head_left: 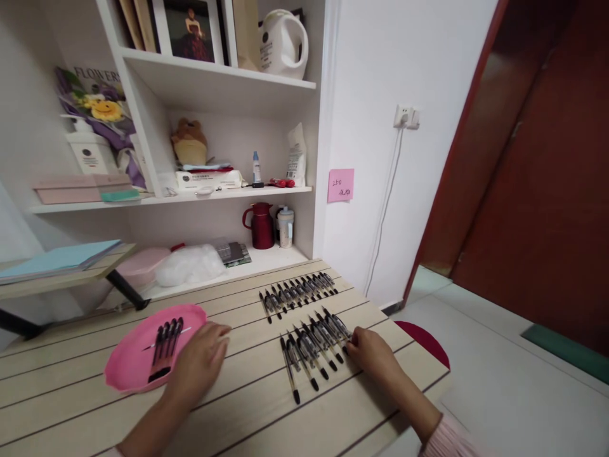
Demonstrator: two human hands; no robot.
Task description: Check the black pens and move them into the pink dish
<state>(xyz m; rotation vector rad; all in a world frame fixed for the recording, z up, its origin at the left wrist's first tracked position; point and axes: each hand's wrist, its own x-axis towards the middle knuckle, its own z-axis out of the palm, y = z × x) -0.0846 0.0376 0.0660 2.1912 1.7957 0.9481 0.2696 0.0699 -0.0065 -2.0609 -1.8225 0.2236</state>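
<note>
Two rows of black pens lie on the wooden table [266, 412]. The near row [311, 352] sits in the middle, and the far row [297, 292] is at 12 o'clock from it, a little apart.

The right hand [371, 352] is at 3 o'clock from the near row. Its fingers are bent and close together, and the tips touch the last pen there. I cannot tell if they pinch that pen or only rest on it.

The left hand [200, 362] lies palm down on the table, fingers flat and close together, with nothing held. At 9 o'clock from it, just beside it, is a pink tray [118, 374]. A small bunch of pens [165, 346] lies side by side in the tray.

At 12 o'clock from the far row, on the shelf behind the table, stands a red jug [261, 225]. A pink sticky note [340, 185] is on the wall at 2 o'clock from the jug.
</note>
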